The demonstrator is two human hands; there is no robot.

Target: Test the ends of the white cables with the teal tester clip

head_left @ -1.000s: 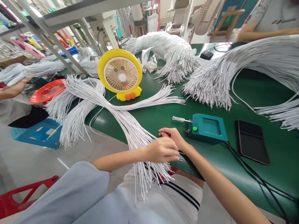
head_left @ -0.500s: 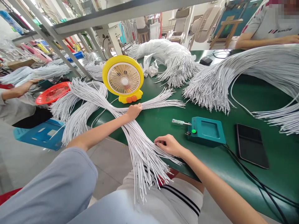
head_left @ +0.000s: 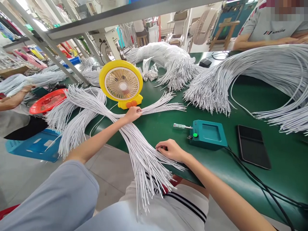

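Observation:
White wires (head_left: 144, 157) fan out from a long bundle over the front edge of the green table (head_left: 154, 128) and onto my lap. My left hand (head_left: 132, 114) is closed around a smaller group of the wires, whose loose ends spread to the right past the fingers. My right hand (head_left: 171, 150) rests at the right side of the lower fan, its fingers curled together on some wires there; their tips are partly hidden. Right of the hands stands a teal box (head_left: 209, 134) with a green button, and a small screwdriver (head_left: 182, 126) touches its left side.
A yellow fan (head_left: 121, 84) stands behind my left hand. Large white wire bundles (head_left: 214, 86) lie at the back and right. A black phone (head_left: 253, 146) and black cables lie at right. A red tray (head_left: 49, 101) and blue basket (head_left: 36, 146) are left. Two co-workers sit nearby.
The view has shifted slightly, so the table and its things sit a little further left. Both hands keep nearly the same place on the wires.

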